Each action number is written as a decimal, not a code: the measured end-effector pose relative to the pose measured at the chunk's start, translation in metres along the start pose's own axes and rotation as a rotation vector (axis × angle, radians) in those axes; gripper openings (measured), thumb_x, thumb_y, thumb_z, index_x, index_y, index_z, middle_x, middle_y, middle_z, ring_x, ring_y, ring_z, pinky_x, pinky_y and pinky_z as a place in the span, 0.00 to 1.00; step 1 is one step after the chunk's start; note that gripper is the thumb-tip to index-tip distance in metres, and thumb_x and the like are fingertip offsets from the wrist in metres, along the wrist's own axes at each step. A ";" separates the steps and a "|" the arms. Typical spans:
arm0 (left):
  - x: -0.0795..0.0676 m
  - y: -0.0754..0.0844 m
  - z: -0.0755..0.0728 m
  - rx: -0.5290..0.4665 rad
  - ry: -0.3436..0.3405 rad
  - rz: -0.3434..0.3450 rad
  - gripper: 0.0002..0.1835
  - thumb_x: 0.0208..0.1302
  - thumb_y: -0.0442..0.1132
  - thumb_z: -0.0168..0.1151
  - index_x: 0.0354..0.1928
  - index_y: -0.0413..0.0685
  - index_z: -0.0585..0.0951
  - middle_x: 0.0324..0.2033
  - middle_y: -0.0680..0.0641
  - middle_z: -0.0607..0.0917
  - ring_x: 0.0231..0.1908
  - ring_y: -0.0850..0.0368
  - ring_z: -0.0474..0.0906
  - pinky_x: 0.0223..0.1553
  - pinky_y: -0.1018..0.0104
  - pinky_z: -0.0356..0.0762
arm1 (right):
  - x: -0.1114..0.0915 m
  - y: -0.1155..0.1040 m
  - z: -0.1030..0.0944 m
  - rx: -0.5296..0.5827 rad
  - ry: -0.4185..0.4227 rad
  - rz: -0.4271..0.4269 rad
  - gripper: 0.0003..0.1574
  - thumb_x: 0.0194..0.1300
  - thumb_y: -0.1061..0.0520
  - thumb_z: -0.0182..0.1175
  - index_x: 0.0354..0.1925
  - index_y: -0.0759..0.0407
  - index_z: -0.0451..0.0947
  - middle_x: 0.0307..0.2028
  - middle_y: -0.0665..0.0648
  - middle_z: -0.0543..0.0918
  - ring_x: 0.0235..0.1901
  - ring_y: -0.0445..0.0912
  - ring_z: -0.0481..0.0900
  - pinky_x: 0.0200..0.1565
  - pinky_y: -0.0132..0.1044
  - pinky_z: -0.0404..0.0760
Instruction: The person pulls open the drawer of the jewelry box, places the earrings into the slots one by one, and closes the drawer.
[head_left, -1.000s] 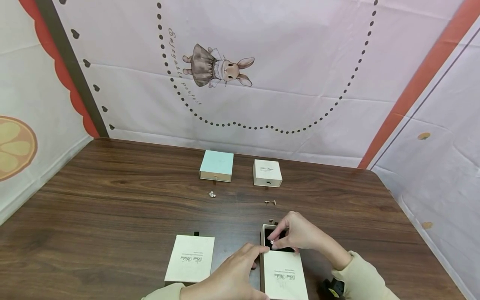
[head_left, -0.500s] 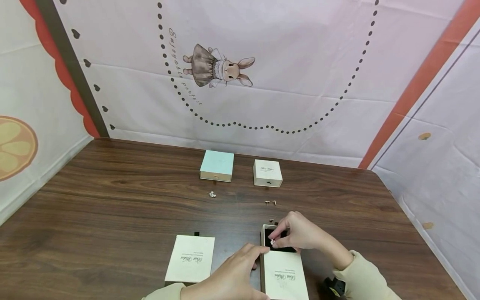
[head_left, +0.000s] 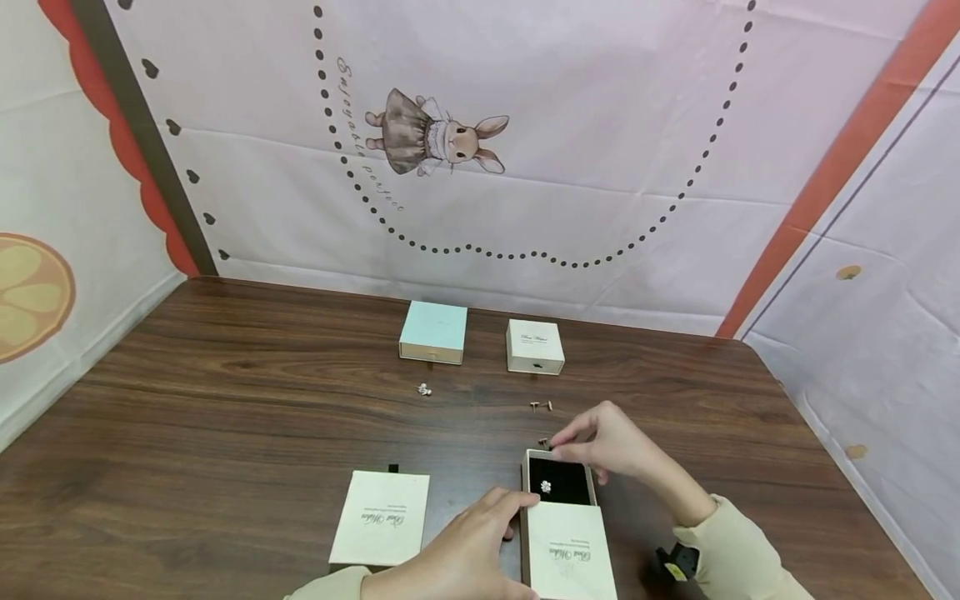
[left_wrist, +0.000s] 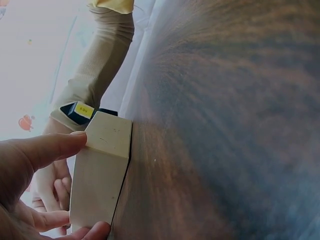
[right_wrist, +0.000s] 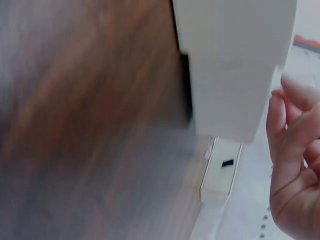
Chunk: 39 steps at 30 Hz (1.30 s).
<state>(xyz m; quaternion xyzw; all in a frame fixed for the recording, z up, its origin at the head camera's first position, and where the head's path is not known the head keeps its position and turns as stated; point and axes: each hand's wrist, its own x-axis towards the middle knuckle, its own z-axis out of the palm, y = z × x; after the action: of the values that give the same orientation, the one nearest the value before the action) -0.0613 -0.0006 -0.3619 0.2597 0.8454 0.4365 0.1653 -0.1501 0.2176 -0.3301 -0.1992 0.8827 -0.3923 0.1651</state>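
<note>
A cream jewelry box (head_left: 570,550) lies at the front right with its drawer (head_left: 562,471) pulled partly out on the far side. On the drawer's black pad sits a small silvery flower-like earring (head_left: 545,487). My left hand (head_left: 468,546) holds the box along its left side, fingers on its wall in the left wrist view. Over the drawer's far right corner is my right hand (head_left: 611,442), thumb and index finger bent toward each other with nothing visible between them. Just beyond the drawer lies a small stud earring (head_left: 543,442), near those fingertips.
A second cream box (head_left: 382,517) stands left of my left hand. Further back are a light blue box (head_left: 433,331) and a small white box (head_left: 535,346). Silvery earrings (head_left: 424,389) and small studs (head_left: 535,405) lie in front of them. A printed cloth hangs behind the table.
My right hand has let go of the flower-like earring, leaving it on the black pad, and has moved up and away toward the drawer's far edge. The left hand stays put.
</note>
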 end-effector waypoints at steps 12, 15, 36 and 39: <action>-0.005 0.005 -0.003 0.001 0.071 0.013 0.32 0.50 0.55 0.66 0.55 0.50 0.70 0.47 0.53 0.74 0.39 0.67 0.74 0.34 0.70 0.71 | 0.021 0.018 -0.007 -0.009 -0.042 0.004 0.10 0.57 0.61 0.61 0.38 0.65 0.80 0.26 0.53 0.81 0.05 0.37 0.65 0.12 0.36 0.72; -0.005 0.004 -0.004 -0.001 0.081 0.034 0.27 0.54 0.55 0.62 0.53 0.50 0.71 0.45 0.54 0.74 0.38 0.67 0.74 0.33 0.71 0.71 | 0.025 0.019 -0.006 0.000 -0.072 -0.005 0.11 0.58 0.62 0.61 0.39 0.65 0.80 0.26 0.54 0.81 0.06 0.37 0.65 0.11 0.37 0.72; 0.000 0.002 0.001 0.034 0.045 0.076 0.41 0.35 0.48 0.77 0.57 0.54 0.70 0.43 0.55 0.72 0.36 0.69 0.71 0.35 0.75 0.70 | 0.037 0.019 -0.004 -0.030 -0.137 -0.003 0.06 0.54 0.66 0.61 0.34 0.64 0.81 0.18 0.50 0.78 0.06 0.35 0.63 0.10 0.32 0.71; -0.001 0.002 0.002 0.041 0.043 0.071 0.41 0.35 0.48 0.77 0.57 0.54 0.70 0.42 0.56 0.71 0.36 0.69 0.70 0.34 0.75 0.70 | 0.036 0.018 -0.003 -0.035 -0.134 0.000 0.06 0.54 0.66 0.61 0.33 0.64 0.81 0.19 0.50 0.78 0.06 0.35 0.63 0.10 0.32 0.70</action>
<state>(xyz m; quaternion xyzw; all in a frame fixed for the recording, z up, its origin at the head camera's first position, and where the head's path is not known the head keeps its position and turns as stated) -0.0593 0.0012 -0.3613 0.2836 0.8478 0.4301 0.1261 -0.1870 0.2130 -0.3467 -0.2280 0.8763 -0.3628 0.2204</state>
